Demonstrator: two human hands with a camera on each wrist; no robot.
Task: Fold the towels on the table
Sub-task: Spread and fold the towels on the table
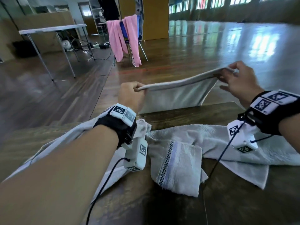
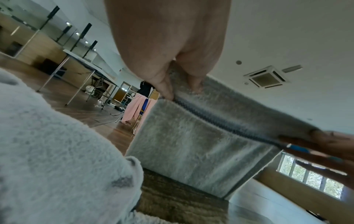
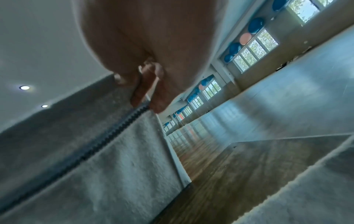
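A grey towel [image 1: 177,96] hangs doubled over in the air beyond the far edge of the brown table [image 1: 194,114]. My left hand [image 1: 131,96] grips its top edge at the left end, fingers curled round it. My right hand [image 1: 235,77] pinches the top edge at the right end, held higher. The left wrist view shows my left hand's fingers [image 2: 164,89] on the grey towel [image 2: 191,144] with its dark zigzag stripe. In the right wrist view my fingertips [image 3: 145,92] pinch the towel [image 3: 122,159] at the same stripe.
More pale towels [image 1: 178,161] lie crumpled on the table under my wrists, one with a checkered band. A chair draped with pink cloth [image 1: 125,36] stands on the wooden floor ahead. A white folding table [image 1: 52,29] stands at the far left.
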